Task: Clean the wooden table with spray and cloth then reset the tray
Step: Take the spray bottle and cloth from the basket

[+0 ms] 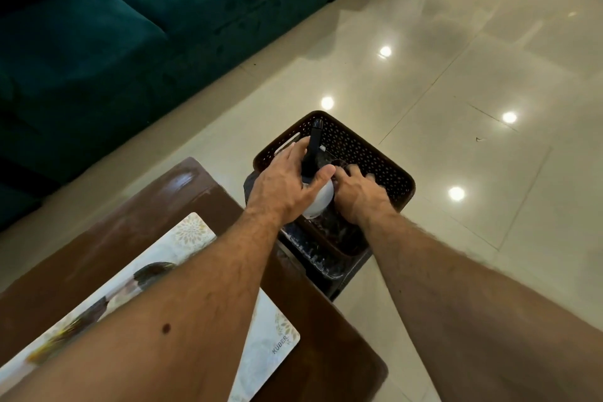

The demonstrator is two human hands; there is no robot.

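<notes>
Dark wooden worktop (182, 206) near left, pale mat (261, 352) on it; teal sofa (130, 26) far left — glossy tiled floor (456, 75) right; left hand (287, 186) wrapped round white spray bottle (321, 199) inside brown basket (368, 153); right hand (357, 189) curled in basket — grasp unclear.

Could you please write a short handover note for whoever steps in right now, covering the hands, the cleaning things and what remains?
Left hand: grips the white spray bottle with the black nozzle, held over the dark perforated basket.
Right hand: reaches down into the basket, fingers curled; what it holds, if anything, is hidden.
Basket sits on a dark stand beside the wooden table.
A printed mat lies on the table.
Cloth and tray: not visible.
Done: cannot tell whether the table has been sprayed or wiped.
Left: confirm wiping, put the spray away, reset the tray.
</notes>
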